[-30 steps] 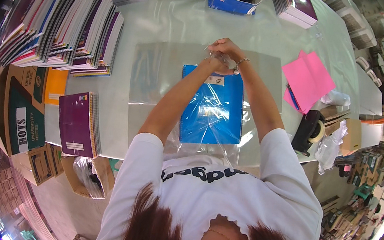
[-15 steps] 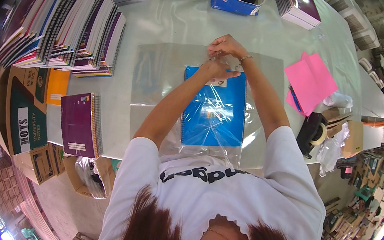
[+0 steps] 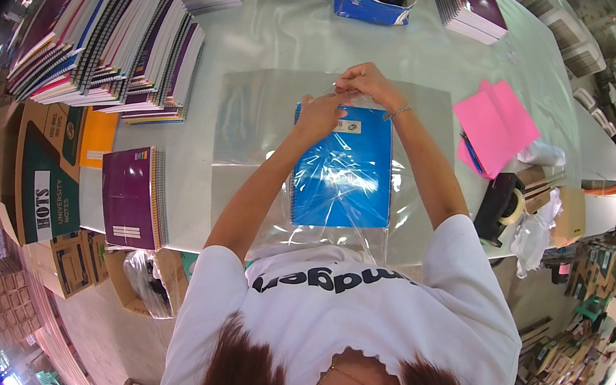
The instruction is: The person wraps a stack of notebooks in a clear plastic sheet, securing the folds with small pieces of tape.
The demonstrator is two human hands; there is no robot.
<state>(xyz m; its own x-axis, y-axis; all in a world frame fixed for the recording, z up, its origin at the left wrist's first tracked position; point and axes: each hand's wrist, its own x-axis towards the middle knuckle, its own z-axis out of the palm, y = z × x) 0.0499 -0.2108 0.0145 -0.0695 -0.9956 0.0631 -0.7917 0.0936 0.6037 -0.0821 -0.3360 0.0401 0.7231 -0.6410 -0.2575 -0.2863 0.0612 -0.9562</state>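
A blue spiral notebook [image 3: 343, 174] lies flat inside a clear plastic bag [image 3: 324, 237], its binding on the left. A small pale label shows near the notebook's top edge. My left hand [image 3: 320, 115] rests over the top left corner, its fingers bent toward the bag's far end and pinching the film there. Just beyond it, my right hand [image 3: 367, 83] has its fingertips closed on the same end of the bag. The two hands are close together, and the film between them is hard to make out.
Under the bag is a larger transparent sheet [image 3: 248, 120]. Stacked spiral notebooks [image 3: 112, 37] stand at the far left, a purple notebook [image 3: 129, 193] nearer. To the right are pink sheets [image 3: 497, 127] with a pen and a black tape dispenser [image 3: 498, 208]. A blue pouch [image 3: 369, 4] stands at the back.
My left hand has shifted left along the notebook's top edge, uncovering more of the label. My right hand has stayed close to the same spot at the bag's far end.
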